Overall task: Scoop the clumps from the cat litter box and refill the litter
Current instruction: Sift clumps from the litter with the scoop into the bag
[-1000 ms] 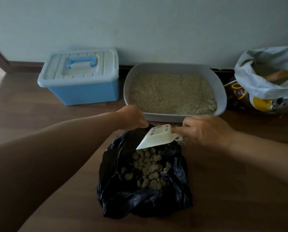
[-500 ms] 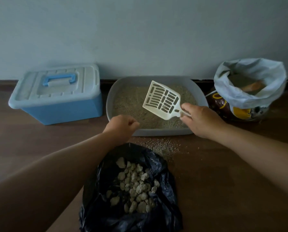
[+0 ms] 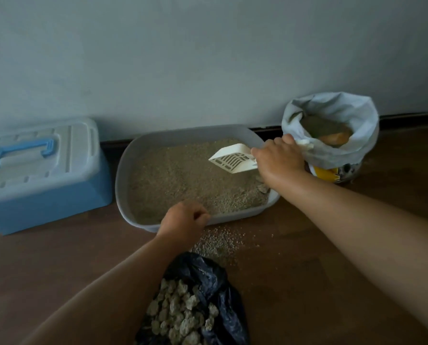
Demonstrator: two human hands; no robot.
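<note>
A grey litter box (image 3: 123,170) full of tan litter stands against the wall. My right hand (image 3: 279,161) grips the handle of a white slotted scoop (image 3: 232,159), which hangs empty over the right side of the litter. A clump (image 3: 262,188) lies in the box's right corner below that hand. My left hand (image 3: 184,221) is closed in a fist at the box's front rim; I cannot tell whether it pinches the rim. A black bag (image 3: 217,282) with several clumps (image 3: 180,314) lies open on the floor near me. An open litter sack (image 3: 332,135) stands right of the box.
A blue storage bin with a pale lid (image 3: 38,170) sits left of the litter box. Spilled litter grains (image 3: 217,241) are scattered on the wooden floor between the box and the black bag. The wall runs just behind everything.
My right hand has carried the scoop from over the black bag back to the right side of the litter box. My left hand has let go of the bag's edge and moved to the box's front rim.
</note>
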